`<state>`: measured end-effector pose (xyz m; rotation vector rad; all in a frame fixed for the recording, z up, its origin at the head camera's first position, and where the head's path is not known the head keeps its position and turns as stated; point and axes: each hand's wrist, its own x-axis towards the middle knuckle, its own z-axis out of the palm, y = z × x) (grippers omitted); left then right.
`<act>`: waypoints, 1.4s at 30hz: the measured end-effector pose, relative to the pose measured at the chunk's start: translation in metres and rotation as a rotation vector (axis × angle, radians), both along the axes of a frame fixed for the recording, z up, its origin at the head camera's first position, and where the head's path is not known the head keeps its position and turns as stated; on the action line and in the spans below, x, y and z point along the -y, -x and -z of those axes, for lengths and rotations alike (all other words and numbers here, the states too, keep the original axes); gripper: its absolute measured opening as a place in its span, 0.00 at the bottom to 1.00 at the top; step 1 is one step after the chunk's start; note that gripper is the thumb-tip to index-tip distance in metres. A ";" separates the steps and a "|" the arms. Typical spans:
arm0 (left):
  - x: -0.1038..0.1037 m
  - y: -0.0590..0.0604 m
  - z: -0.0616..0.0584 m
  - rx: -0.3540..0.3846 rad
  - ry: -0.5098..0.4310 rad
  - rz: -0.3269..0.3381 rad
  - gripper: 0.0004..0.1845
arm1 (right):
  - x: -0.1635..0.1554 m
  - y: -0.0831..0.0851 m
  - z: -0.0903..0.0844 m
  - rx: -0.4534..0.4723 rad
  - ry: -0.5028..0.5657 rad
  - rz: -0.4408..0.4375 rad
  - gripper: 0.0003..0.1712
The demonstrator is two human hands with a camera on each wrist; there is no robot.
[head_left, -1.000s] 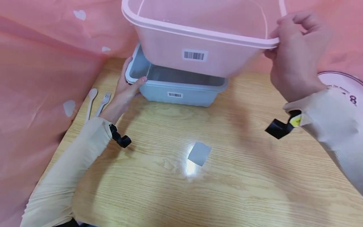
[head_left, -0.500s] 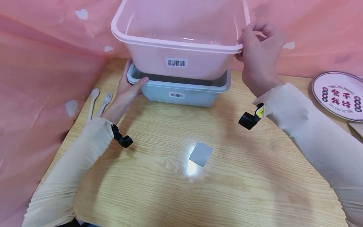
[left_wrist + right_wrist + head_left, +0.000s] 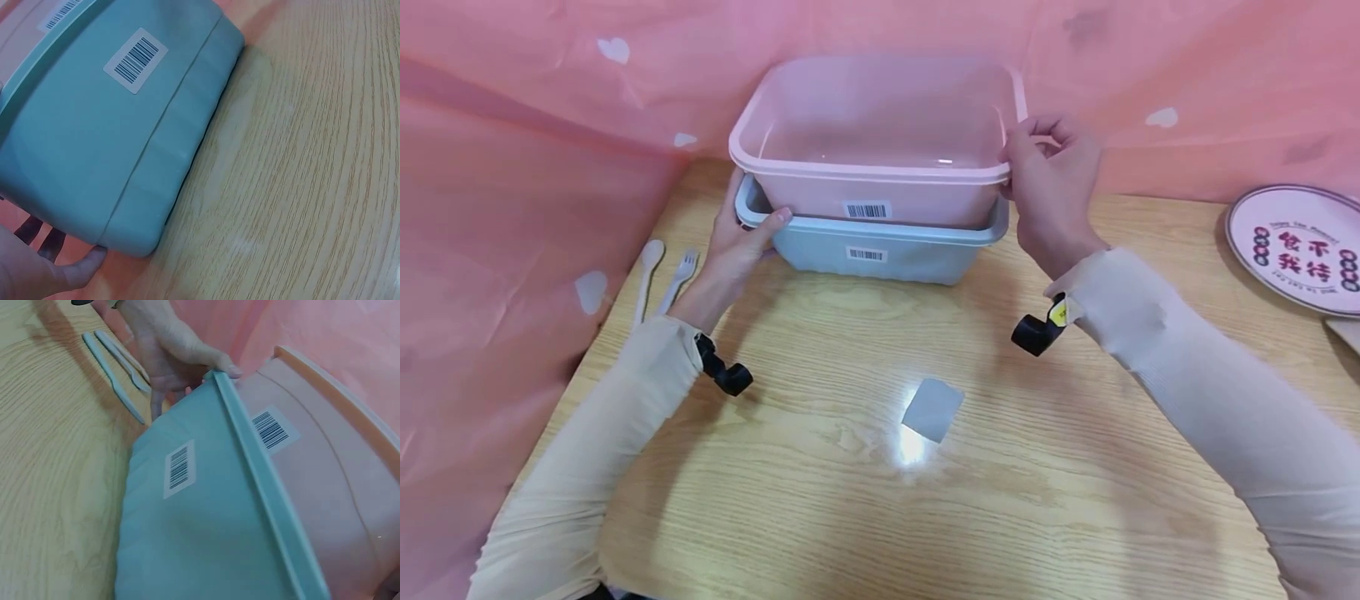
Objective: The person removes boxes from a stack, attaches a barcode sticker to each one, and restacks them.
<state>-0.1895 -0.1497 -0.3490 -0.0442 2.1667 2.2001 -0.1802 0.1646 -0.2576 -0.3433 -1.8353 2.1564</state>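
Observation:
A pink plastic bin sits partly nested inside a light blue bin, its rim well above the blue one. The blue bin stands on the wooden table, a barcode label on its front. My left hand grips the blue bin's left end, thumb over the rim; in the right wrist view that thumb shows on the blue rim. With thumb and fingers, my right hand pinches the pink bin's rim at its right front corner. Only a sliver of the right hand appears in the right wrist view.
A pale spoon and fork lie left of the left wrist. A small grey square lies mid-table. On the right is a round plate with red characters. Pink cloth hangs behind and at the left.
The pink bin has come down and leftward with my right hand, its lower part sinking into the blue bin. My left hand has kept its hold on the blue bin.

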 end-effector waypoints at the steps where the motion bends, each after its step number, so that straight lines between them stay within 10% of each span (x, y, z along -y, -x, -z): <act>1: 0.000 0.000 0.001 -0.009 -0.001 0.002 0.44 | 0.000 0.000 0.002 0.000 -0.010 0.000 0.07; 10: 0.001 -0.001 0.002 -0.038 -0.010 -0.021 0.37 | 0.003 -0.004 0.013 0.010 -0.110 -0.033 0.05; 20: 0.007 -0.002 -0.002 -0.107 -0.082 -0.006 0.45 | -0.007 -0.005 0.007 0.181 -0.535 -0.156 0.05; 31: 0.013 -0.004 -0.004 -0.061 -0.127 -0.011 0.54 | -0.020 0.001 0.016 0.167 -0.978 -0.259 0.05; 42: 0.011 -0.003 -0.007 -0.018 -0.166 0.032 0.54 | -0.020 -0.003 0.025 0.079 -1.082 -0.265 0.08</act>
